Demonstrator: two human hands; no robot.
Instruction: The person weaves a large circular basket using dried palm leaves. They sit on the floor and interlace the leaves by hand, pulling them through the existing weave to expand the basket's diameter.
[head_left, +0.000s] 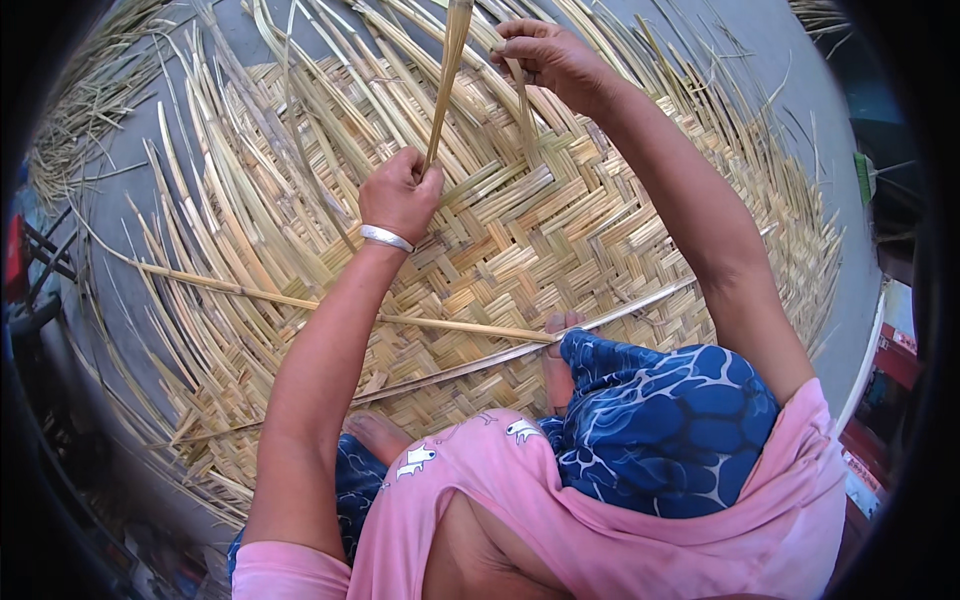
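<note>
Pink shirt (560,500) and blue patterned trousers (660,420) fill the bottom of the view, with your bare feet (560,345) resting on the woven mat (500,250) you sit on. Your left hand (400,195) is closed in a fist around a long pale strip (445,80), which stands nearly upright from the mat's surface and runs out of view at the top. Your right hand (550,55) is raised farther out, fingers pinched on a second strip (522,100) that hangs down toward the weave. The 2 hands are well apart.

Watch the upright strip: held this steeply, it could likely crease or split where it leaves the weave if you bend it sharply. The strip in your right hand is gripped only at the fingertips, so it may slip free under a pull. Loose ends (230,230) fan out all around the mat's edge, and 2 long strips (450,325) cross just before your feet; shifting your legs could drag those out of line.
</note>
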